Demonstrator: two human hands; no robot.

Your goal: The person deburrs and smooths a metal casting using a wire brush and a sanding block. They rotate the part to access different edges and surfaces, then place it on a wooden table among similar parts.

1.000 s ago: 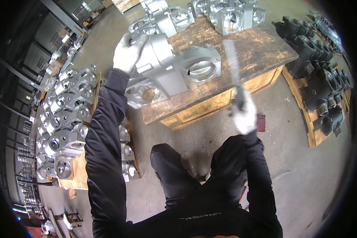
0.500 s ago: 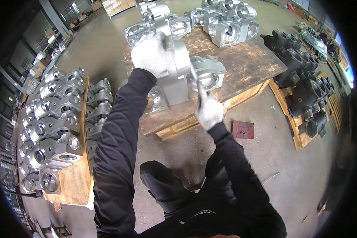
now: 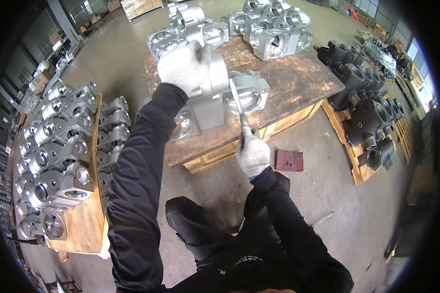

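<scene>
On the worn wooden desk [image 3: 298, 90], your gloved left hand [image 3: 185, 66] clasps the silver cast-metal housing [image 3: 220, 93]. Your gloved right hand [image 3: 252, 154] is clenched on a slim metal file [image 3: 237, 103] set against it.

Both hands in white knit work gloves w/ a speckled grey weave: left hand [image 3: 185, 66], right hand [image 3: 252, 154]. A thin blue edge shows at the right glove's cuff. Long black sleeves, slightly shiny, creased along both forearms, run down to a black jacket w/ small white lettering on the chest. Black trousers below, wrinkled at the knees.
</scene>
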